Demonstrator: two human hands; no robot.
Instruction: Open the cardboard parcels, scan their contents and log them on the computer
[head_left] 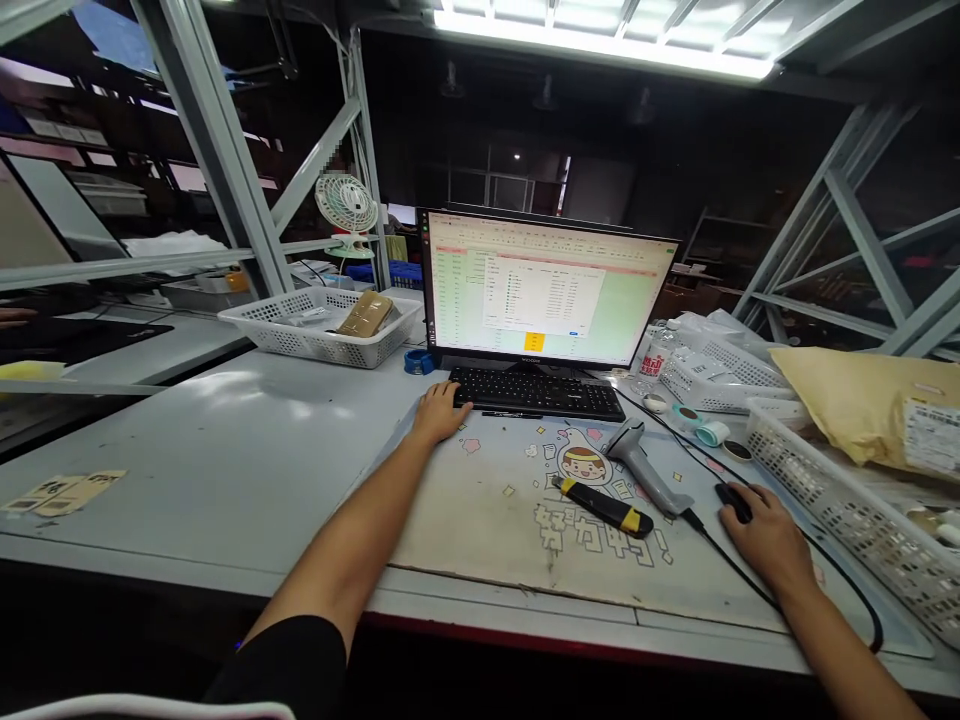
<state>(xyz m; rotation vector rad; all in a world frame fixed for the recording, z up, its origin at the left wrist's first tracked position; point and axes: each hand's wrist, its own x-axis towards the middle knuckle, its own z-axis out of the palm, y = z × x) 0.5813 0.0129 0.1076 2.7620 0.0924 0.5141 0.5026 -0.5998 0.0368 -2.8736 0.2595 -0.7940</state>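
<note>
My left hand (439, 412) rests at the left end of the black keyboard (540, 392), fingers stretched out over its edge keys. On the right, my right hand (772, 538) is wrapped over a black computer mouse (733, 502). Between the two hands, a grey barcode scanner (648, 470) lies on its side on the printed desk mat (465, 520). Just in front of it is a black and yellow utility knife (604, 507). Behind the keyboard stands a monitor (551, 290) showing a spreadsheet with a file window open over it.
A white basket (322, 345) with a brown packet (365, 314) stands at the back left, a small fan (346, 204) behind it. Along the right are another white basket (847, 495), a large tan envelope (862, 400) and a bottle (652, 360). Paper tags (67, 492) lie at far left.
</note>
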